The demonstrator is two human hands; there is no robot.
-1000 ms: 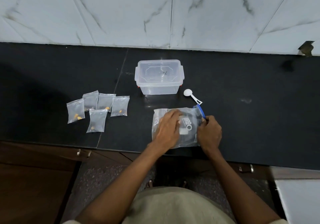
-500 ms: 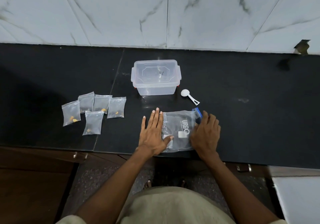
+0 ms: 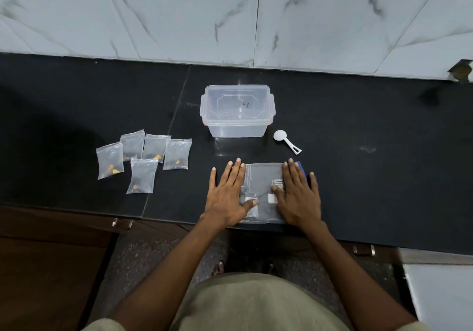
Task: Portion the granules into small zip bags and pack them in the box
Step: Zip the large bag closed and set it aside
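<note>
Both hands are flat with fingers straight, left hand [image 3: 228, 197] and right hand [image 3: 298, 195] pressing a crinkly clear big zip bag [image 3: 263, 192] onto the matte black desk [image 3: 371, 177], its blue zipper end toward the right. Five small zip bags [image 3: 143, 159] with yellow granules lie left. Behind: a lidded clear plastic box [image 3: 238, 113] and a white scoop [image 3: 285, 141].

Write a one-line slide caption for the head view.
Left hand and right hand press flat on large clear zip bag; five small filled bags await lidded clear box.
</note>
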